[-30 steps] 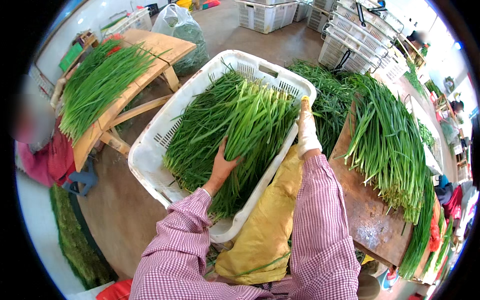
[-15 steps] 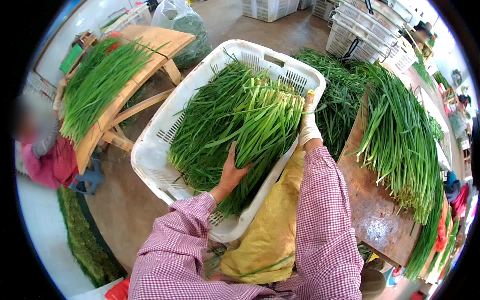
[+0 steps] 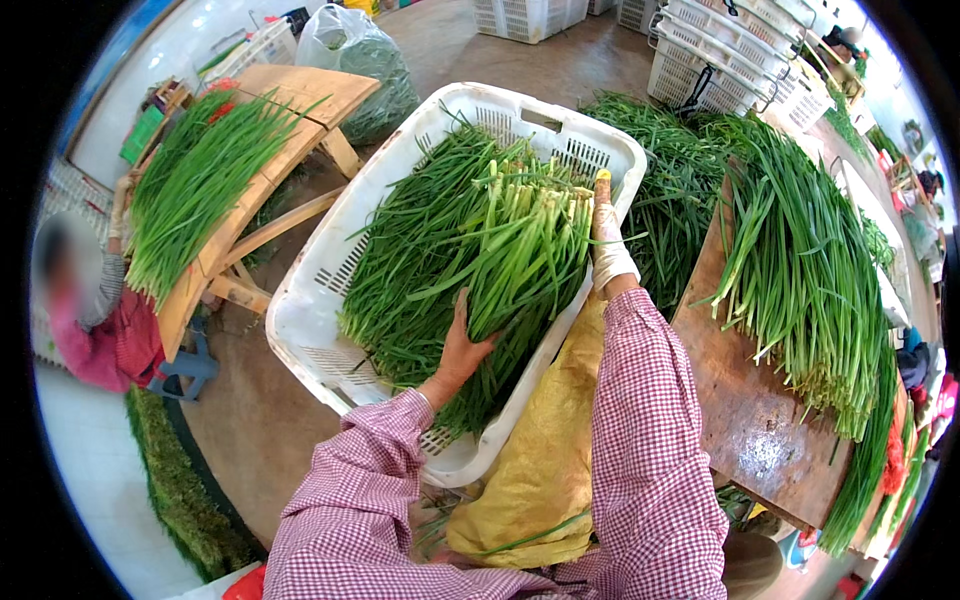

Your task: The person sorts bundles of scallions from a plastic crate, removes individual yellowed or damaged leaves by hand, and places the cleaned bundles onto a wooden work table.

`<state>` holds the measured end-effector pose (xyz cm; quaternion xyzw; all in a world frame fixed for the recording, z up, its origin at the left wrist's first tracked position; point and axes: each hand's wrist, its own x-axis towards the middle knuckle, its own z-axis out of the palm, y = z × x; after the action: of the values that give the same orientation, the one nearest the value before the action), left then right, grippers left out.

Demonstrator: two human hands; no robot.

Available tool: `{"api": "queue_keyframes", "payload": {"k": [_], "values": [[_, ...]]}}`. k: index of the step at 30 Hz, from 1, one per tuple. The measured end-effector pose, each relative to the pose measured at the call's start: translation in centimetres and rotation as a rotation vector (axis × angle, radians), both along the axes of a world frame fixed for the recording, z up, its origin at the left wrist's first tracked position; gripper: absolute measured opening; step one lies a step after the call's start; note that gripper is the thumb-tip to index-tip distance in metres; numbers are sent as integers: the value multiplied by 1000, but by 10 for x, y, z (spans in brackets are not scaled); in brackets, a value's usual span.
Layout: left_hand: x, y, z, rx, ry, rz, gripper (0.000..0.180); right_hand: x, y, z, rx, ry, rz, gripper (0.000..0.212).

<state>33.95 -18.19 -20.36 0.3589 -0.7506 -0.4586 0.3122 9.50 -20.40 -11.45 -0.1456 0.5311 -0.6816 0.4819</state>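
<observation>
A white plastic crate with slotted walls stands in front of me, filled with long green garlic chives. My left hand is closed round the leafy side of a bunch of garlic chives on top, its thumb up and its other fingers buried among leaves. Against the pale cut stem ends, at the crate's right side, lies my right hand. It wears a whitish wrap with a yellow fingertip; one digit points straight out, and the rest are mostly hidden.
To the right, a wooden board carries a large chive heap. More greens lie behind the crate. A person sits at a wooden bench on the left. Stacked crates stand at the back; a yellow sack lies near me.
My right hand has moved slightly left, pressing along the stem ends, which look more bunched together. My left hand stays at the leaves. The view has shifted a little.
</observation>
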Motion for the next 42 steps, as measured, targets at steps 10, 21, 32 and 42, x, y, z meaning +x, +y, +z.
{"api": "queue_keyframes", "payload": {"k": [10,21,32,42], "values": [[59,-43,93,54,-511,-104,78,10,7,14,97,60,54,82],[-82,-126,89,214,230,120,77,1,1,-4,200,350,209,86],[-75,-102,103,324,255,-145,68,20,-5,3,-37,273,126,51],[-50,-22,100,-278,-48,-69,104,44,5,19,-48,282,360,55]]}}
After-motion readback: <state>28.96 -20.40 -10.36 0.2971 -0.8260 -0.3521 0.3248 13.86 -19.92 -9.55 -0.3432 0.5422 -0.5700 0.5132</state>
